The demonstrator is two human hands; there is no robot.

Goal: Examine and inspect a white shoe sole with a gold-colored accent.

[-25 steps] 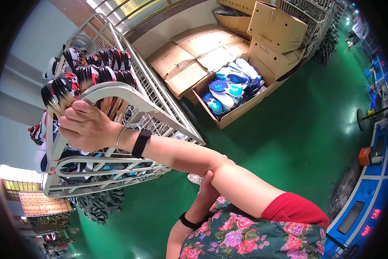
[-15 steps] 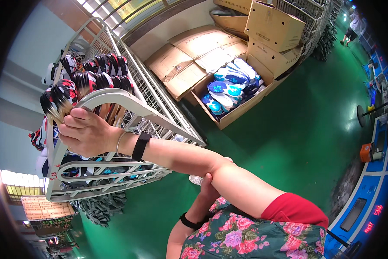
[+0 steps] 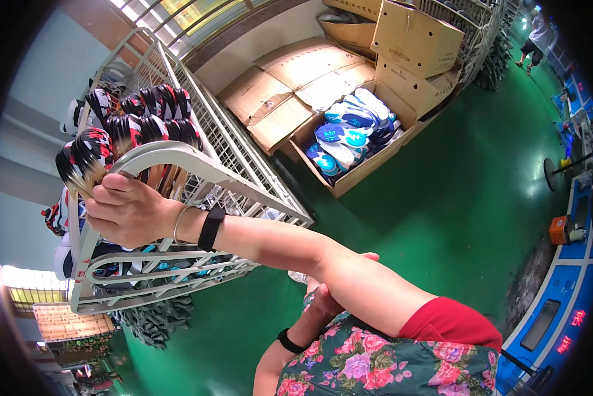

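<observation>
My right hand (image 3: pixel 130 212) reaches across to the left, its fingers wrapped round the curved pale metal frame (image 3: pixel 184 150) of a wheeled rack. Behind those fingers, black, red and white shoes (image 3: pixel 151 125) sit packed on the upper tier. More shoes with blue parts (image 3: pixel 171 263) show through the lower bars. My left hand (image 3: pixel 324 302) is tucked under my right arm near the elbow. Its thumb lies on the near side and fingertips poke out on the far side; the rest is hidden by the arm.
An open cardboard box (image 3: pixel 339 188) of blue and white shoes (image 3: pixel 349 132) stands beyond the rack, with stacked cartons (image 3: pixel 415 43) behind. Dark grey pieces (image 3: pixel 154 320) hang below the rack. Blue machinery (image 3: pixel 557 297) lines the right side. Far right, a person (image 3: pixel 537 39) stands on the green floor.
My right hand has shifted slightly downward with the rack frame in its grip. The fingertips of my left hand stick out further past my right arm. The far person has changed stance.
</observation>
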